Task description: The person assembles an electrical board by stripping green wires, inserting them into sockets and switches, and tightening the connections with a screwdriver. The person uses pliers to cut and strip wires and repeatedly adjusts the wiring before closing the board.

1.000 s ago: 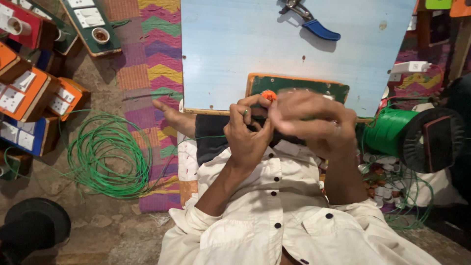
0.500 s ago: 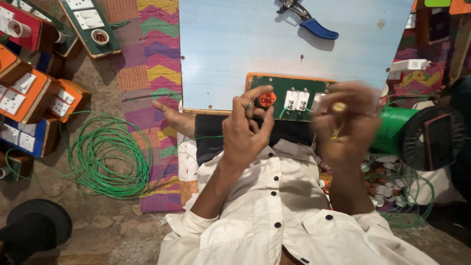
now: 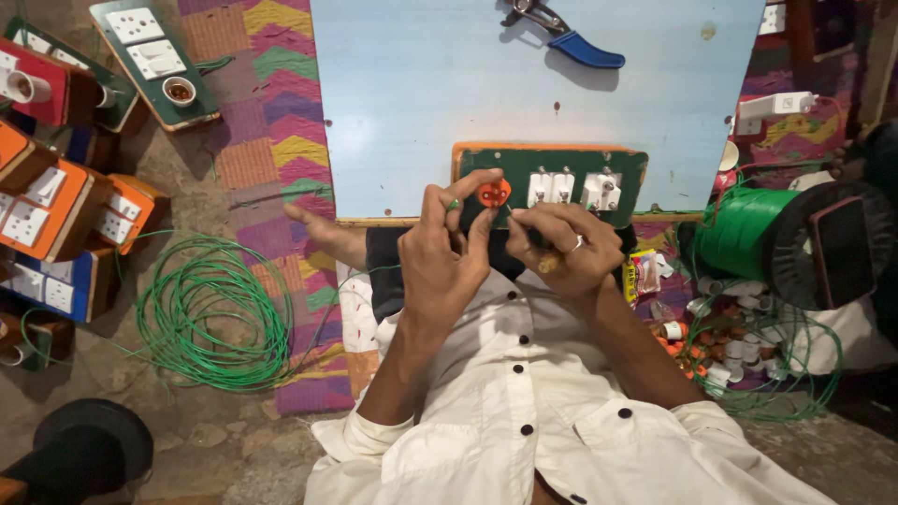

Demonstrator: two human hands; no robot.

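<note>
A dark green switch panel (image 3: 561, 168) with an orange frame lies at the near edge of a light blue board (image 3: 421, 103). It carries a round orange socket (image 3: 493, 194) and white switches (image 3: 571, 189). My left hand (image 3: 444, 266) pinches the orange socket between thumb and fingers. Just to its right, my right hand (image 3: 571, 248) is closed around a small yellow-handled tool (image 3: 548, 265), with its fingers against the panel's lower edge under the white switches. The tool's tip is hidden by my fingers.
Blue-handled pliers (image 3: 571, 42) lie at the far side of the board. A loose coil of green wire (image 3: 210, 313) sits on the floor at left, near orange and green switch boxes (image 3: 56, 201). A green wire spool (image 3: 748, 229) and small white parts (image 3: 730, 351) are at right.
My right hand swung out to the right, uncovering the panel, then came back to its lower edge. My left hand stayed on the orange socket.
</note>
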